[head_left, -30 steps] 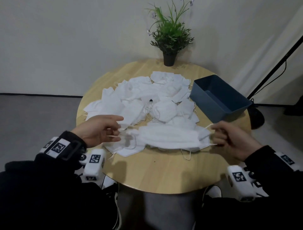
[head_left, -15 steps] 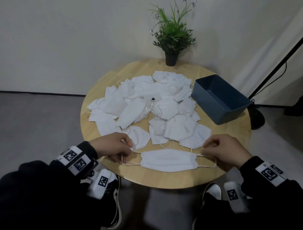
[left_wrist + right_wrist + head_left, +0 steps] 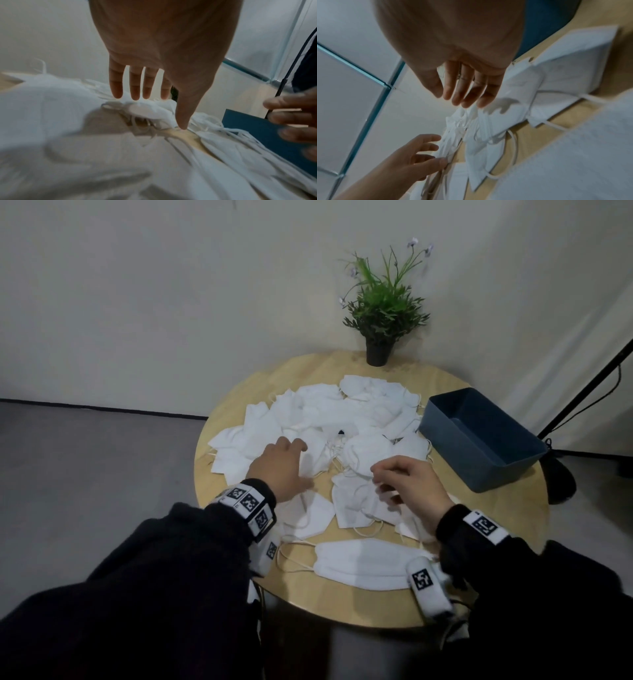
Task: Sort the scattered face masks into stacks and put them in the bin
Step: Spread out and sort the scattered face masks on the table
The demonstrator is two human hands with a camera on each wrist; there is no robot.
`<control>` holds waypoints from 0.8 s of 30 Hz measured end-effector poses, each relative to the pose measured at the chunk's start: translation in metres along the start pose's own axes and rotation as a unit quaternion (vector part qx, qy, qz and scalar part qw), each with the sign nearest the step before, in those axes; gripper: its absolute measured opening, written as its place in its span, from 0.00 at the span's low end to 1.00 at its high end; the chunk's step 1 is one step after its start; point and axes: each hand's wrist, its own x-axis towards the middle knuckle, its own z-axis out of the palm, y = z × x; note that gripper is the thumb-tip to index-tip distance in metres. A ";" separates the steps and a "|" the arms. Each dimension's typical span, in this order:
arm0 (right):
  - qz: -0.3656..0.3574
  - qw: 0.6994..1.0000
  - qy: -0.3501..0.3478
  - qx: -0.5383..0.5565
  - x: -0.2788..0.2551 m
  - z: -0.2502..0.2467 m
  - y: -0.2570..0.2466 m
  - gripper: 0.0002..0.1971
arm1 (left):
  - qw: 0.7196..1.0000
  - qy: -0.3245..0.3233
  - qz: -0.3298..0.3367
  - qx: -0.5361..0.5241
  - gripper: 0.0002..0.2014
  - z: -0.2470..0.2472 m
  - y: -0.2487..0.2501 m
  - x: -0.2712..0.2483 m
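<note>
The scattered face masks lie heaped mid-surface, one flat mask alone at the near edge, the blue bin right of them with no mask visible inside. I see my left hand spread, fingers straight over the heap; my right hand hovers loosely curled, holding nothing. Tangled ear loops could drag extra masks along and off the round wooden surface.
</note>
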 end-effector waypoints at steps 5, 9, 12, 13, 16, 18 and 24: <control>-0.017 0.996 0.076 -0.037 0.051 0.005 -0.010 0.04 | 1.000 -0.017 -0.011 0.003 0.29 0.010 -0.011 0.016; -0.019 0.959 0.137 -0.249 0.116 -0.011 -0.028 0.10 | 0.979 0.018 -0.069 -0.190 0.27 -0.020 -0.020 0.025; 0.051 0.931 0.163 -0.322 0.152 -0.015 -0.042 0.20 | 0.932 0.100 -0.074 -0.341 0.19 -0.052 -0.023 0.022; 0.070 0.927 0.161 -0.331 0.157 -0.011 -0.047 0.21 | 0.909 0.119 -0.072 -0.393 0.14 -0.060 -0.024 0.022; 0.107 0.912 0.118 -0.379 0.175 0.001 -0.047 0.18 | 0.824 0.116 -0.079 -0.549 0.07 -0.074 -0.018 0.015; 0.111 0.902 0.134 -0.395 0.196 0.002 -0.031 0.21 | 0.757 0.101 -0.109 -0.637 0.09 -0.077 -0.013 0.011; 0.088 0.937 0.218 -0.256 0.196 0.009 -0.035 0.44 | 0.544 -0.017 -0.119 -0.831 0.27 -0.080 -0.010 0.016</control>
